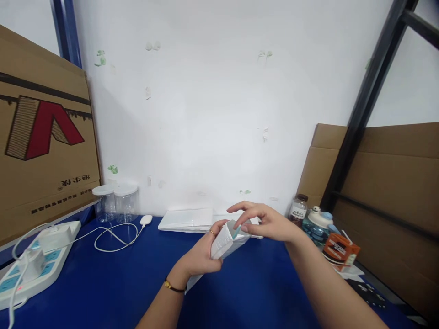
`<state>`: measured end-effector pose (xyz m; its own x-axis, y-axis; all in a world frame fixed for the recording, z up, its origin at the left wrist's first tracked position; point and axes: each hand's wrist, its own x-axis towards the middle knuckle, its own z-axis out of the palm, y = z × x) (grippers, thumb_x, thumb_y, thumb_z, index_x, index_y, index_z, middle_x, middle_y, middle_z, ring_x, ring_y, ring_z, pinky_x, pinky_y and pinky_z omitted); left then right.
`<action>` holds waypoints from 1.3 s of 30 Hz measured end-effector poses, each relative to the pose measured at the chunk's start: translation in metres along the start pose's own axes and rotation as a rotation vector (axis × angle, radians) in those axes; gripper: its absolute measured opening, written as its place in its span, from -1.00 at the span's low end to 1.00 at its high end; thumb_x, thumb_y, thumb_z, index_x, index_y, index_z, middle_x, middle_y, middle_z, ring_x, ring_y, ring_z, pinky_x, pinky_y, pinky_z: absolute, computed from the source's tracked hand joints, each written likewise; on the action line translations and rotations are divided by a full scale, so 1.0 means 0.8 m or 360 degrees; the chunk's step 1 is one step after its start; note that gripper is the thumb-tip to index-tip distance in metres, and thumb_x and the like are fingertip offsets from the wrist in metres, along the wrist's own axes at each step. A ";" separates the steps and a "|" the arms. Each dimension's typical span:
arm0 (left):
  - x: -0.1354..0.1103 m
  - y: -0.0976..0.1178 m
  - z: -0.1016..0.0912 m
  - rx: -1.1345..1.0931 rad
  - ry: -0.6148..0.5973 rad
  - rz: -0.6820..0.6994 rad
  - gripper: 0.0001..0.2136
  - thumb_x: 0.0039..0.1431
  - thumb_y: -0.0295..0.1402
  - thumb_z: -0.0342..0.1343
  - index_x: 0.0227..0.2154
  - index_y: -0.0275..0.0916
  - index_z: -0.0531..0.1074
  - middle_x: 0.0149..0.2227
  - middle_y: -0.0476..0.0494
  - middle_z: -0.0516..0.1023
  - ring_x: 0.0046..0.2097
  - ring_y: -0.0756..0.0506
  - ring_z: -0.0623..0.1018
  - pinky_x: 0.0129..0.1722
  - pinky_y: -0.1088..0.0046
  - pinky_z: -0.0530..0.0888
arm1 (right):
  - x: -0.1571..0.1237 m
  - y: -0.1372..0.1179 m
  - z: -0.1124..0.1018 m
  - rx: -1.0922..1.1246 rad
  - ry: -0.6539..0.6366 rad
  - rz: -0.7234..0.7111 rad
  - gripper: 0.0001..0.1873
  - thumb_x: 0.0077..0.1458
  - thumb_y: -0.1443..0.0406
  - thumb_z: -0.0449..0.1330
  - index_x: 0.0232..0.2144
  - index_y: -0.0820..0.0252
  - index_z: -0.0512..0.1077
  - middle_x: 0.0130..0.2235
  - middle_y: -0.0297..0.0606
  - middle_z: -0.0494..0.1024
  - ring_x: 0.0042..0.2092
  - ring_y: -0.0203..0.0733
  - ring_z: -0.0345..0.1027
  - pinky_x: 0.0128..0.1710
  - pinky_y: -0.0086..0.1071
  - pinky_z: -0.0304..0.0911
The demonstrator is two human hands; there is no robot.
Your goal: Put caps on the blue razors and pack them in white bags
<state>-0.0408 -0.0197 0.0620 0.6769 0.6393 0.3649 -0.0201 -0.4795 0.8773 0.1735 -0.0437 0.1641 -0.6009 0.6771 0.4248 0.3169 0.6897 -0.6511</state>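
Observation:
My left hand (205,256) is wrapped round a white pouch (222,242) with a wrinkled, shiny surface, held above the blue table with its opening up and toward the right. A thin teal piece (236,231) shows at the pouch's mouth. Over that mouth, my right hand (262,222) has its thumb and index finger brought together at the teal piece, the other fingers loosely bent. What lies deeper in the pouch is hidden. Behind my hands, a stack of flat white packets (187,219) rests against the wall.
On the left are a power strip (51,269) with plugs, a white cable (116,246), two clear lidded jars (126,205) and a large carton (44,137). At right stand a brown-lidded jar (299,209), a blue bottle (317,227) and an orange drink carton (338,251).

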 end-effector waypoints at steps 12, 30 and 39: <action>0.002 -0.009 -0.006 0.0055 0.0246 0.0041 -0.25 0.03 -0.21 0.06 0.25 -0.13 -0.17 0.20 -0.19 0.13 0.17 -0.22 0.20 0.11 0.21 0.18 | -0.010 0.011 -0.003 -0.0363 0.0528 -0.0046 -0.82 -0.01 0.18 0.23 -0.37 0.12 0.54 -0.38 -0.23 0.55 -0.33 -0.14 0.37 -0.32 -0.33 0.28; 0.015 -0.022 0.019 0.0500 0.1187 0.0248 -0.64 0.14 -0.28 0.03 0.02 -0.11 0.24 -0.10 -0.13 0.42 -0.18 -0.05 0.46 -0.19 0.41 0.36 | -0.035 0.000 -0.023 -0.1219 0.0753 -0.0138 -0.79 0.14 0.21 0.09 -0.41 0.15 0.47 -0.20 -0.16 0.50 -0.21 -0.14 0.37 -0.21 -0.30 0.29; 0.016 -0.028 0.009 0.0179 0.1207 0.0079 -0.70 0.17 -0.23 -0.02 -0.05 -0.15 0.31 -0.10 -0.15 0.42 -0.20 -0.05 0.46 -0.17 0.42 0.35 | -0.027 0.009 -0.035 -0.1251 0.0793 -0.0063 -0.78 0.17 0.22 0.05 -0.34 0.16 0.47 -0.23 -0.20 0.51 -0.24 -0.20 0.39 -0.25 -0.36 0.29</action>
<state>-0.0265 -0.0050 0.0452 -0.0138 0.8333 0.5526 0.0651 -0.5508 0.8321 0.2093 -0.0460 0.1684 -0.2951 0.5560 0.7770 0.8184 0.5668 -0.0947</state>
